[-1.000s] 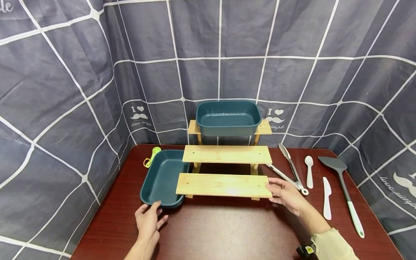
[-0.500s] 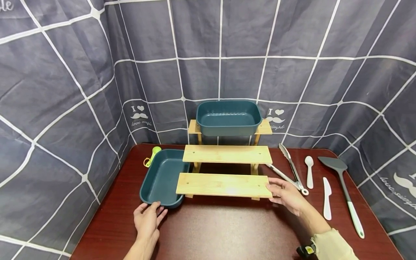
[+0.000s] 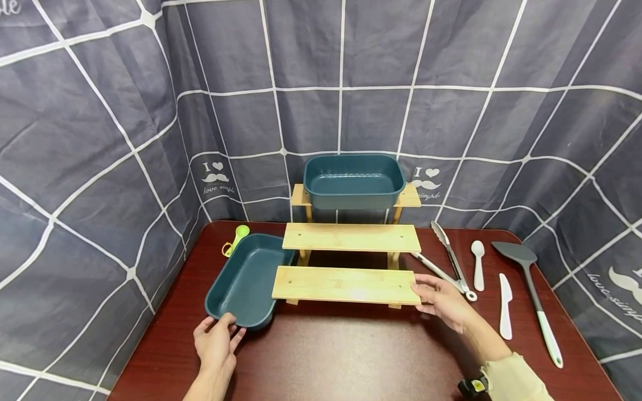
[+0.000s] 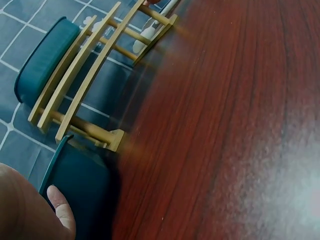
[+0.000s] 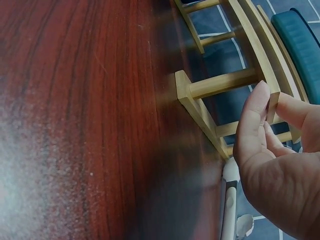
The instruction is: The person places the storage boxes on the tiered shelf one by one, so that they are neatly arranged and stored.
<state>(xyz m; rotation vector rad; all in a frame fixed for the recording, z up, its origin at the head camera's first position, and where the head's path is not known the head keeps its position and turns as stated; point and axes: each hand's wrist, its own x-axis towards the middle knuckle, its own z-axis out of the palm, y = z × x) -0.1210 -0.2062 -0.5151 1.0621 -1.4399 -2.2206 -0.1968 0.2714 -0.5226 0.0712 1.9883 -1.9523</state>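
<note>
A deep teal rectangular dish [image 3: 249, 281] sits slantwise at the left end of a three-step wooden shelf [image 3: 346, 285], overlapping its lower boards in the head view. My left hand [image 3: 215, 348] pinches the dish's near rim, thumb over the edge; the left wrist view shows the fingers against its outer wall [image 4: 85, 185]. At the other side, my right hand [image 3: 446, 303] holds the right end of the lowest board between thumb and fingers, as the right wrist view [image 5: 274, 102] confirms. A second teal dish [image 3: 355, 186] stands lengthwise on the top step.
Behind the left dish lies a lime-green measuring spoon [image 3: 239, 236]. On the right are tongs [image 3: 451, 259], a white spoon [image 3: 478, 264], a white knife [image 3: 504, 306] and a grey spatula [image 3: 531, 284]. A grey checked curtain [image 3: 376, 111] surrounds the dark red table [image 3: 346, 351].
My left hand has drawn the dish's near end to the left and slightly toward me, so the dish lies more slanted. My right hand stays on the shelf's end.
</note>
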